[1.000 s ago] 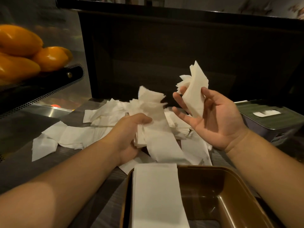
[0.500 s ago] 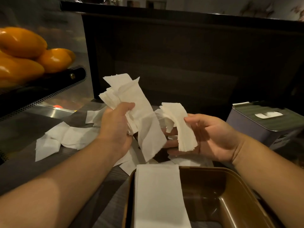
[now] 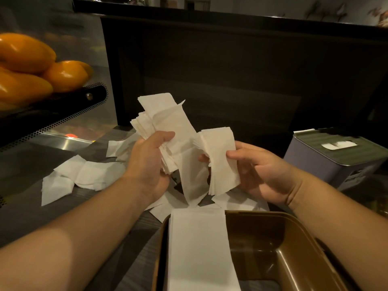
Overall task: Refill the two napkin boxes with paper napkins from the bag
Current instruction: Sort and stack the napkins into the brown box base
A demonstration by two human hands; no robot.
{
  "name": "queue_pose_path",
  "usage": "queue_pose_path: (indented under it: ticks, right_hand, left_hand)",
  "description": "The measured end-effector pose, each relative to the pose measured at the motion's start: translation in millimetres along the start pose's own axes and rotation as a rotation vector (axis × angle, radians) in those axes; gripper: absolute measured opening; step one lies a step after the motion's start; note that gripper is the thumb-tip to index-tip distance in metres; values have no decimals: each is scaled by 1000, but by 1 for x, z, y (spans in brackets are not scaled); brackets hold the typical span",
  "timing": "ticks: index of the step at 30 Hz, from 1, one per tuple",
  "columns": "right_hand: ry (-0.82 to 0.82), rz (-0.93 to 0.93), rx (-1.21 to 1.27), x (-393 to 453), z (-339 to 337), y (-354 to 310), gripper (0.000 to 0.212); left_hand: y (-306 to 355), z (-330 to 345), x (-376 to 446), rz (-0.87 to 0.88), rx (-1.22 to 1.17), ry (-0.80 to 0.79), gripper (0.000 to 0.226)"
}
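I see my left hand point(image 3: 148, 162) gripping a messy bunch of napkins point(image 3: 168, 131) above the desk point(image 3: 31, 208), while my right hand point(image 3: 262, 173) pinches a neater stack point(image 3: 220, 158) just beside it. More loose napkins point(image 3: 84, 175) lie scattered on the desk to the left. Nearest me sits an open brown box point(image 3: 283, 248) with a flat pile of napkins point(image 3: 199, 248) along its left side. A closed grey box point(image 3: 336, 156) stands to the right, and orange fruit point(image 3: 31, 68) sits on a shelf at upper left.
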State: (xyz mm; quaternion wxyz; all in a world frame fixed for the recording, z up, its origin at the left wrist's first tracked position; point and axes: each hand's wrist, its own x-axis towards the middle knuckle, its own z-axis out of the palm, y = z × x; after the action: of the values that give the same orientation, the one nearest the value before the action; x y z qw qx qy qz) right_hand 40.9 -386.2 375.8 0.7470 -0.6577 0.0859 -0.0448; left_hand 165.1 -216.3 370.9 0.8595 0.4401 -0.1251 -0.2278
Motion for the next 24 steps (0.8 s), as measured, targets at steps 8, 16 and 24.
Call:
queue_pose_path:
  ticks: [8, 16, 24]
  right_hand:
    - [-32, 10, -3, -2, 6, 3, 39]
    - [-11, -31, 456, -5, 11, -9, 42]
    - [-32, -166, 589, 0, 16, -10, 44]
  left_hand:
    - [1, -3, -2, -88, -79, -95, 25]
    - [-4, 1, -5, -4, 114, -53, 21]
    - [-12, 3, -7, -128, 312, -197, 21]
